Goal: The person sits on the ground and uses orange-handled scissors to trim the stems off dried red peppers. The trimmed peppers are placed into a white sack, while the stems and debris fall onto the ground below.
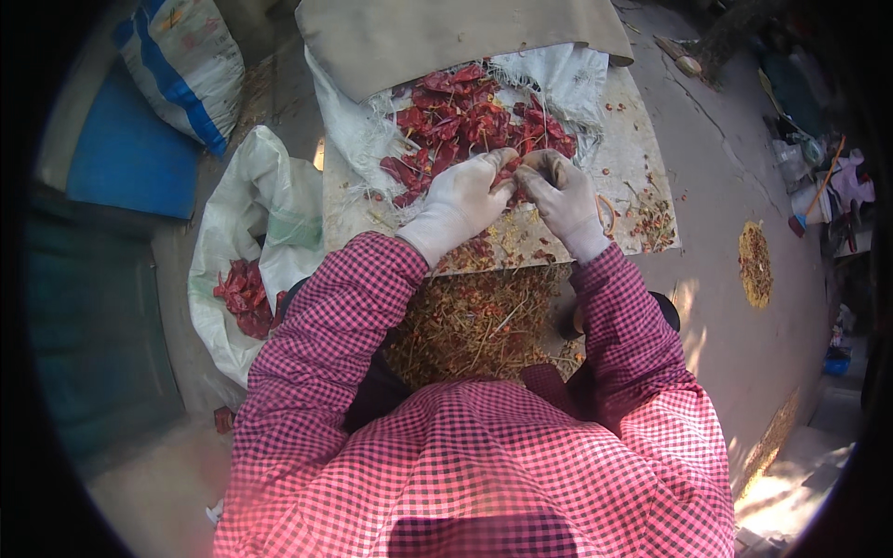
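Observation:
White knit gloves cover both my hands. My left hand [460,199] grips a dried red chili pepper [508,169] between thumb and fingers. My right hand [564,199], its glove stained dark at the fingertips, pinches at the other end of that pepper; the fingers hide part of it. Just beyond them, dried red chili peppers [453,118] are heaped on a frayed white woven sack [356,139]. Under the sack is a pale board [642,153], strewn with seeds and stem bits near its front edge. An orange loop [608,215] lies by my right wrist.
To the left, an open white woven sack [223,202] holds dried red peppers [244,300]. Stem debris [481,328] covers the ground below the board. A grey-brown sheet [460,35] overlies the far side. Seeds [755,265] form a pile on the right-hand floor.

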Motion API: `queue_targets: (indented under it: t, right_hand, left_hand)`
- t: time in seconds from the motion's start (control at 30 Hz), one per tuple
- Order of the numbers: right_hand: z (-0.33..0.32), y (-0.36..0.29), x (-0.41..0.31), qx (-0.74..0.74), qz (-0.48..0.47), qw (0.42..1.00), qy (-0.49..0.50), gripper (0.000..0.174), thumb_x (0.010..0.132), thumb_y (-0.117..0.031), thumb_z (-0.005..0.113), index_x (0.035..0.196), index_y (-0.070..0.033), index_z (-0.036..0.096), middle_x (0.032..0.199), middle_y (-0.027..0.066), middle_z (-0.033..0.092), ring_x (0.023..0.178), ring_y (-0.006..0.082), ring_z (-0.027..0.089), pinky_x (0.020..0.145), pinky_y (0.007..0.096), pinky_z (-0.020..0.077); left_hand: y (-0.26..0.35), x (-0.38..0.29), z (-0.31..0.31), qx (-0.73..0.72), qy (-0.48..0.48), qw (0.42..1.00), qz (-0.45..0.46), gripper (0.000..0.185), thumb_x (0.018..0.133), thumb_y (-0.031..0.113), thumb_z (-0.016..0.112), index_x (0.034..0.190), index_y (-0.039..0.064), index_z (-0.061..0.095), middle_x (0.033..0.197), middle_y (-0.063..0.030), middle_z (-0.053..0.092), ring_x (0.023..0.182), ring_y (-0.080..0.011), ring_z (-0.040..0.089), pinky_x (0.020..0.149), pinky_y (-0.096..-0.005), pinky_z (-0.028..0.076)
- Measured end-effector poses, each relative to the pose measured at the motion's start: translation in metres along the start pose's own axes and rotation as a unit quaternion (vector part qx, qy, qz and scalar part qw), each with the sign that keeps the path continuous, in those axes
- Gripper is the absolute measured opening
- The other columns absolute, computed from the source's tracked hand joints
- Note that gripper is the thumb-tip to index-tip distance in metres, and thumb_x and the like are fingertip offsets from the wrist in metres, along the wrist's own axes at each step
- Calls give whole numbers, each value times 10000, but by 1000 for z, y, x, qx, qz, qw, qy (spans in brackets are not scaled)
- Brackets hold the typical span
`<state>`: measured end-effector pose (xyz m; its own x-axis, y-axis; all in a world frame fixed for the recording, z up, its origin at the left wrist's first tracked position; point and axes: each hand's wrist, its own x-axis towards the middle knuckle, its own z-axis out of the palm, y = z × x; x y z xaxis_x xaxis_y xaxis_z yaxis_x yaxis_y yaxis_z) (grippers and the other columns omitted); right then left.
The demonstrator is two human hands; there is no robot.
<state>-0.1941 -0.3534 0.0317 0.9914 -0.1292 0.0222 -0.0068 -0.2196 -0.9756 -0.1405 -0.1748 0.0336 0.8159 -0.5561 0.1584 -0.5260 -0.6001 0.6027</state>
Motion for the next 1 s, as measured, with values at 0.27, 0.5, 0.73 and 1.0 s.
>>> queue_targets:
  t: [0.27, 0.5, 0.73, 1.0]
  right_hand:
    - [-13, -24, -4, -120, -207, 970, 37, 250, 1001, -171, 679, 1125, 46, 686, 971, 62, 722, 931, 146, 700, 780, 302, 553]
    - [-15, -21, -14, 1, -75, 997, 26, 219, 1020, -159, 621, 1035, 50, 684, 901, 60, 694, 742, 175, 724, 634, 316, 558]
    - [-19, -13, 13, 399, 205, 890, 83, 193, 1051, -260, 554, 1099, -93, 637, 801, -32, 556, 525, 72, 476, 484, 253, 416]
    - [-31, 13, 17, -378, 105, 914, -103, 423, 954, -491, 662, 927, -74, 731, 863, 80, 737, 827, 231, 706, 718, 396, 537]
  left_hand:
    - [10, 8, 10, -597, -104, 771, -197, 339, 1061, 102, 524, 1379, -14, 526, 1130, -74, 676, 948, -138, 656, 662, -281, 543]
    - [20, -6, 2, -599, -175, 766, -154, 354, 1060, 106, 522, 1383, -39, 508, 1144, -92, 689, 962, -170, 667, 668, -296, 537]
    - [32, -15, -12, -353, -86, 927, 86, 310, 1018, 25, 566, 1320, -27, 616, 1070, -59, 719, 864, -117, 663, 739, -235, 523]
    - [-16, 17, -36, -656, 97, 741, -104, 262, 1006, 173, 684, 1213, 15, 655, 1049, -92, 723, 842, -155, 685, 611, -272, 540]
